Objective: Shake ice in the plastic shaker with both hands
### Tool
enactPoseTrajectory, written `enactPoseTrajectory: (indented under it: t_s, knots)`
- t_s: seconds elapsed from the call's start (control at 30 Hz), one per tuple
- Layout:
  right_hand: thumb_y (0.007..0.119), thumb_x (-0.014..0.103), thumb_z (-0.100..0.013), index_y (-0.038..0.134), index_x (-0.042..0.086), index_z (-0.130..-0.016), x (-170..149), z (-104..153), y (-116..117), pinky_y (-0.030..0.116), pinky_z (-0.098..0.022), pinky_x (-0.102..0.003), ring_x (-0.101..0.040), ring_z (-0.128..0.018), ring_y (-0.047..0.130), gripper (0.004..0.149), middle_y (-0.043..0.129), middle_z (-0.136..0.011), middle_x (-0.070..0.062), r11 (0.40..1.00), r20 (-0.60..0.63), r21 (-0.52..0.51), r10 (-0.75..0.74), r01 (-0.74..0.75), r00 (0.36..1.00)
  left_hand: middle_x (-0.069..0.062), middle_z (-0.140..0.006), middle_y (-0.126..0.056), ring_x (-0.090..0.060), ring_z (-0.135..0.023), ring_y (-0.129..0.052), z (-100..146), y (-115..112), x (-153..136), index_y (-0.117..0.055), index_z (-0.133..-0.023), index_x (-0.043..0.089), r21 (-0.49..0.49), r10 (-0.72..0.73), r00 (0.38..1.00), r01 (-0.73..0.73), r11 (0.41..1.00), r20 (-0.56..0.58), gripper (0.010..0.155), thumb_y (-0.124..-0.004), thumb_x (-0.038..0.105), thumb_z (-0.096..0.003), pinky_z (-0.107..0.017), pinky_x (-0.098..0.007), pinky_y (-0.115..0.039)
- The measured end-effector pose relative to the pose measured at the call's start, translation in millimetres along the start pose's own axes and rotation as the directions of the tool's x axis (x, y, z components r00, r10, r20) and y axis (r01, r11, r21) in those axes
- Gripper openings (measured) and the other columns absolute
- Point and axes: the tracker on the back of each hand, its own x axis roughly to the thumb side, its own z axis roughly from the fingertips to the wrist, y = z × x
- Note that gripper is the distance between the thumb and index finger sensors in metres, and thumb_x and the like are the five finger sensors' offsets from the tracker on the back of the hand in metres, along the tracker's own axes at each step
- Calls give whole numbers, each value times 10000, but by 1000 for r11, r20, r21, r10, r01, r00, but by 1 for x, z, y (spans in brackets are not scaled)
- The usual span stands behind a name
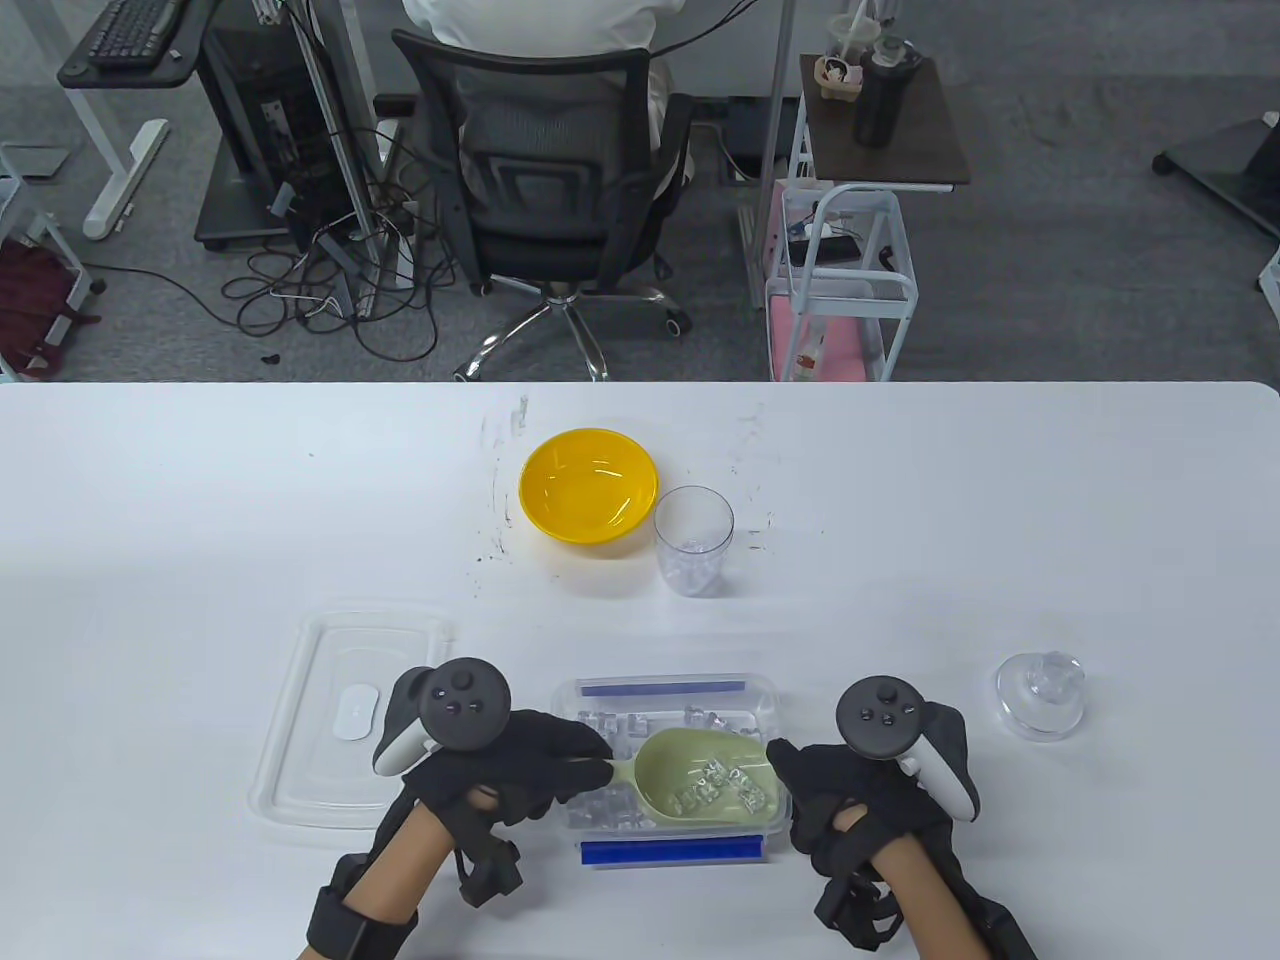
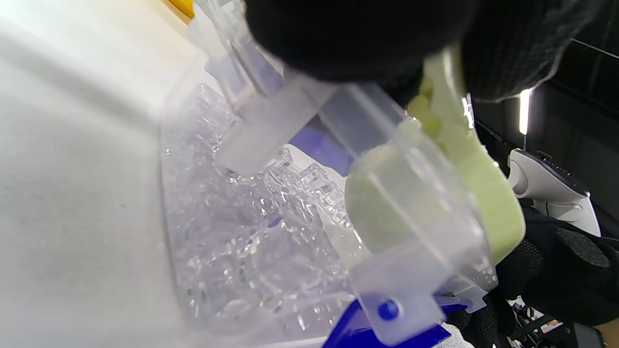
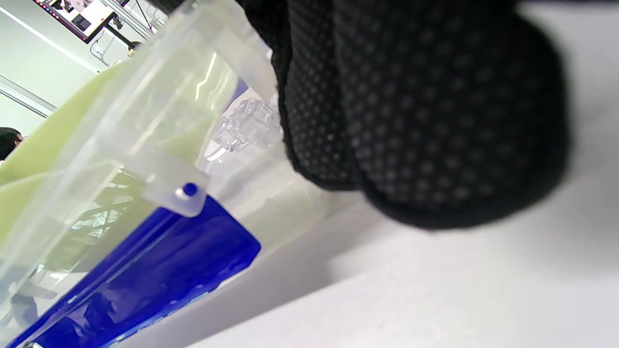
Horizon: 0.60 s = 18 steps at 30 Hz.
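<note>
A clear plastic ice box [image 1: 667, 690] with blue clips holds ice cubes [image 2: 251, 241] at the near middle of the table. My left hand [image 1: 520, 750] grips the handle of a pale green scoop [image 1: 710, 780] loaded with ice, held over the box. My right hand [image 1: 830, 790] rests against the box's right side [image 3: 159, 159]. The clear shaker cup [image 1: 693, 540], with some ice in its bottom, stands farther back. Its clear lid [image 1: 1040, 692] lies at the right.
A yellow bowl [image 1: 588, 497] stands left of the shaker cup. The box's clear lid [image 1: 345, 720] lies flat to the left of my left hand. The white table's far edge [image 1: 640, 384] faces an office chair and carts.
</note>
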Motion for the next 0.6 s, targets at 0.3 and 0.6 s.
enactPoseTrajectory:
  t_s: [0.3,0.6]
  knots:
    - [772,579,-167,885,-61,-658,-1,0,1,858,23,-269,-270,-106,1027,815,1015,-371,-163,1000,-2,6,-22,22,1000,32,-443,-1020,18,-103,-939,1,0,-3,-997,-742,202,9,28,1000,-28,1000,14,529,-806,578,-424,-53,-121,-824]
    - [760,587,-164,881,-64,-664,-3,-1,0,859,19,-271,-275,-111,1027,830,1014,-378,-167,999,2,28,-42,42,999,0,-449,-1020,-8,-107,-953,-2,2,-8,-992,-750,162,-18,130,991,-129,991,21,532,-814,551,-435,-56,-144,-828]
